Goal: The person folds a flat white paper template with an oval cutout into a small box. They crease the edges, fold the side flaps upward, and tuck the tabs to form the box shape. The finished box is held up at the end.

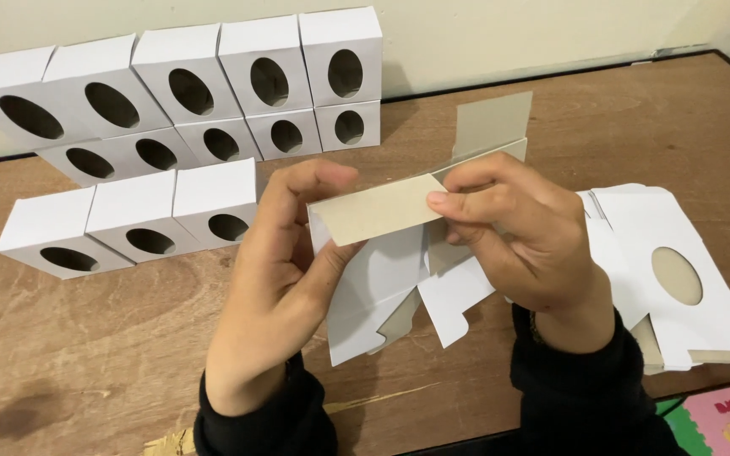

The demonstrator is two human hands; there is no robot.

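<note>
- The flat, die-cut white cardboard box blank with a grey-brown inner face [382, 253] is held in the air over the middle of the brown wooden tabletop [111, 338], partly folded, with its loose flaps hanging down toward 6 o'clock and one long panel sticking up toward 1 o'clock.
- The grey strip at the top is pinched from both ends; as I judge it, an uneven pull could crease the panel off its score line, and the box would then close crooked.
- The hanging tabs at 6 o'clock are free and near the tabletop; they could catch on it and bend or tear if the blank is lowered while being folded.
- The left hand [285, 253] is at 9 o'clock of the blank, palm turned inward, fingers curled round the left edge of the strip and the thumb pressing from below: it is closed on the blank.
- The right hand [509, 232] is at 3 o'clock, knuckles up, thumb and forefinger clamped on the right end of the strip, the other fingers curled behind the card.
- Both wrists come up from 6 o'clock in dark sleeves.
- A stack of flat white blanks with an oval window [678, 279] lies at 3 o'clock, just beside the right hand; a wide elbow movement could push it off the tabletop's edge.
- Finished white boxes with oval holes [187, 110] stand in rows from 9 to 12 o'clock, well apart from the hands.
</note>
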